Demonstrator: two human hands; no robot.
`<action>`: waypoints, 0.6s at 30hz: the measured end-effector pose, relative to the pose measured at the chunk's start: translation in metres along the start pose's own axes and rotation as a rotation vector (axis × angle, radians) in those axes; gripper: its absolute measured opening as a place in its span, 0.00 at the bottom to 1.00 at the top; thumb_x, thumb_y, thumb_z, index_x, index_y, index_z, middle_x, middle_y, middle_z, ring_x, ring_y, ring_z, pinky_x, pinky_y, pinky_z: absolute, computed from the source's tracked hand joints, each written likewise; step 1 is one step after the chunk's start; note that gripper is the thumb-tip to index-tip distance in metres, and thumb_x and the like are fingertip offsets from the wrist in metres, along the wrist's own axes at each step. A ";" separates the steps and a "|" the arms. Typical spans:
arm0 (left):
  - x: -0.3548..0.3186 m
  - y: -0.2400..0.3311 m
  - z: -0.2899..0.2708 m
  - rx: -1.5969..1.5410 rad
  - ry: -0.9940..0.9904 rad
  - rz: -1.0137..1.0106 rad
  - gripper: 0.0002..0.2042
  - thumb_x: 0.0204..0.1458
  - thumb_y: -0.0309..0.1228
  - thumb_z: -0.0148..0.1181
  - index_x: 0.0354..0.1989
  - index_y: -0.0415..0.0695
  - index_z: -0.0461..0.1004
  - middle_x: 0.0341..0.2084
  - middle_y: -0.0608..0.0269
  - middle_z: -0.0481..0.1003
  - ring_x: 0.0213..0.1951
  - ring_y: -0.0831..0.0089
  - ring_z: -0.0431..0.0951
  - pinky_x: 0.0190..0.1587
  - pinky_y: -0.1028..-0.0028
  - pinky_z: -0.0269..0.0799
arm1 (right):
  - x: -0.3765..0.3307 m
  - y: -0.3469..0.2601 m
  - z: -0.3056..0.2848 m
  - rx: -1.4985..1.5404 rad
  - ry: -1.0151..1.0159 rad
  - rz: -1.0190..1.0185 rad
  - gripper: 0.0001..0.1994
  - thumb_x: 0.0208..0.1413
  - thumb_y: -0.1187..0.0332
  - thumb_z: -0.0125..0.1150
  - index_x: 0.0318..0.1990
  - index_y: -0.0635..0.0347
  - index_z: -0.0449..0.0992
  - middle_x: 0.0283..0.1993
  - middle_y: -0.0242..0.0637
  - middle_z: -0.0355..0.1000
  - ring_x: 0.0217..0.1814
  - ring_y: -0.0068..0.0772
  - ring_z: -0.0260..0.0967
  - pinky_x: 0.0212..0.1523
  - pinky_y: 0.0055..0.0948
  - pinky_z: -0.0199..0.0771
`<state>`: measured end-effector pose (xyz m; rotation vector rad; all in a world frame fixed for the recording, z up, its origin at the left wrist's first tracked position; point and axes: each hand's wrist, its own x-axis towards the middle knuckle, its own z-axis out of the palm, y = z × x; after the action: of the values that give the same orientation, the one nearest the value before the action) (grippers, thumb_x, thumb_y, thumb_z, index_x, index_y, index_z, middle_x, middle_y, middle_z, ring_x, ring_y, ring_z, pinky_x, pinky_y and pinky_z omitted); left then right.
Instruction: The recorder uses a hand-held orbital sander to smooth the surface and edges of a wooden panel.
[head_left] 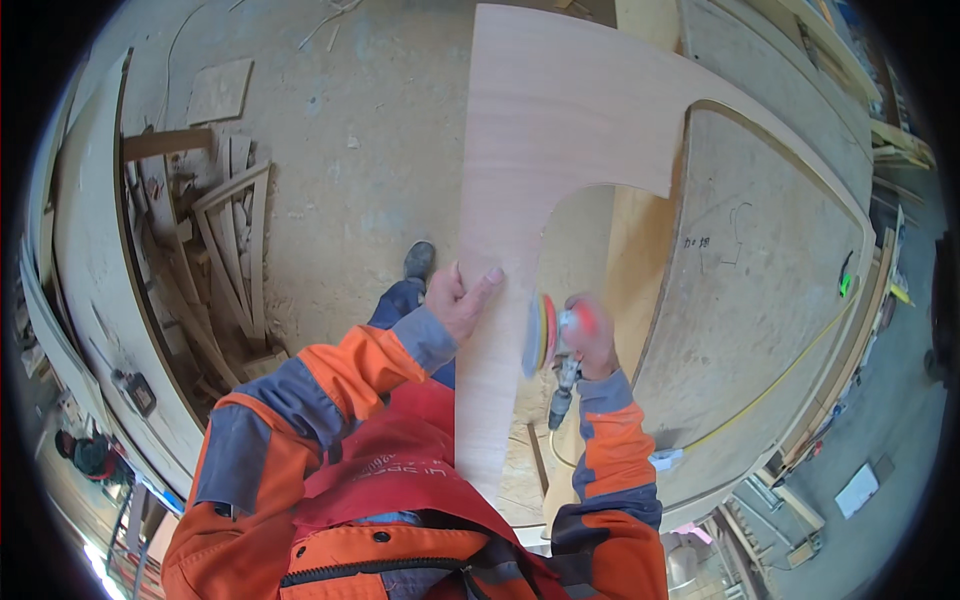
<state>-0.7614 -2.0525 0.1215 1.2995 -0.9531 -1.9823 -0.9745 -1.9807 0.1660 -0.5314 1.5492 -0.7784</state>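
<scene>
A pale plywood panel [530, 130] with a curved cutout stands in front of me, its far end lying by the workbench. My left hand [462, 302] is closed over the panel's left edge, thumb on the face. In my right hand [596, 348] is an air sander [567, 325] with a round, layered pad and a hose fitting below. The pad is turned on its side toward the panel's inner, cutout edge, touching or nearly touching it. Slight blur covers the sander and the right fingers.
To the right is a large workbench board [745, 270] with pen marks, crossed by a yellow hose [755, 400]. Wood offcuts [235, 240] are heaped at the left beside a long board-topped bench [105, 230]. A loose square board [220, 90] lies on the dusty floor.
</scene>
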 end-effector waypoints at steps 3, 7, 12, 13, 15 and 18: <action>0.000 -0.005 -0.002 0.032 -0.013 0.001 0.15 0.58 0.35 0.55 0.47 0.36 0.70 0.36 0.64 0.77 0.36 0.81 0.73 0.40 0.77 0.69 | -0.001 0.003 -0.001 0.041 -0.017 0.004 0.18 0.39 0.63 0.58 0.38 0.61 0.66 0.23 0.27 0.60 0.22 0.16 0.54 0.20 0.19 0.53; -0.004 -0.012 -0.004 0.048 -0.026 0.002 0.15 0.58 0.34 0.55 0.48 0.36 0.70 0.37 0.64 0.76 0.38 0.81 0.72 0.42 0.77 0.69 | 0.030 -0.028 -0.004 -0.004 0.051 -0.159 0.17 0.40 0.64 0.58 0.38 0.62 0.66 0.23 0.29 0.60 0.21 0.16 0.54 0.20 0.19 0.54; -0.002 -0.010 -0.002 0.019 -0.044 -0.007 0.15 0.59 0.34 0.54 0.49 0.37 0.69 0.39 0.65 0.75 0.40 0.80 0.72 0.44 0.77 0.68 | 0.040 -0.048 -0.005 0.090 0.020 -0.065 0.16 0.42 0.63 0.57 0.38 0.61 0.67 0.24 0.27 0.59 0.20 0.15 0.52 0.19 0.19 0.54; -0.003 -0.010 -0.003 0.024 -0.046 -0.005 0.15 0.59 0.34 0.54 0.49 0.37 0.69 0.39 0.65 0.75 0.40 0.80 0.72 0.44 0.77 0.68 | 0.040 -0.052 -0.005 0.108 0.021 -0.057 0.16 0.42 0.63 0.57 0.38 0.61 0.67 0.24 0.29 0.59 0.20 0.17 0.53 0.19 0.20 0.58; -0.004 -0.011 -0.004 -0.002 -0.062 -0.015 0.15 0.59 0.35 0.54 0.49 0.37 0.69 0.40 0.65 0.75 0.40 0.80 0.72 0.44 0.77 0.68 | 0.043 -0.053 -0.005 0.128 0.023 -0.052 0.16 0.42 0.64 0.57 0.38 0.62 0.67 0.24 0.30 0.59 0.20 0.18 0.53 0.19 0.22 0.62; -0.003 -0.012 -0.006 -0.010 -0.069 -0.017 0.15 0.59 0.35 0.54 0.49 0.37 0.69 0.40 0.66 0.75 0.40 0.81 0.71 0.45 0.77 0.67 | 0.048 -0.048 -0.005 0.232 0.044 -0.072 0.16 0.42 0.64 0.57 0.38 0.62 0.66 0.25 0.31 0.59 0.20 0.19 0.53 0.19 0.25 0.67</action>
<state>-0.7560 -2.0446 0.1119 1.2451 -0.9661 -2.0539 -0.9907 -2.0467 0.1698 -0.4023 1.4619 -1.0168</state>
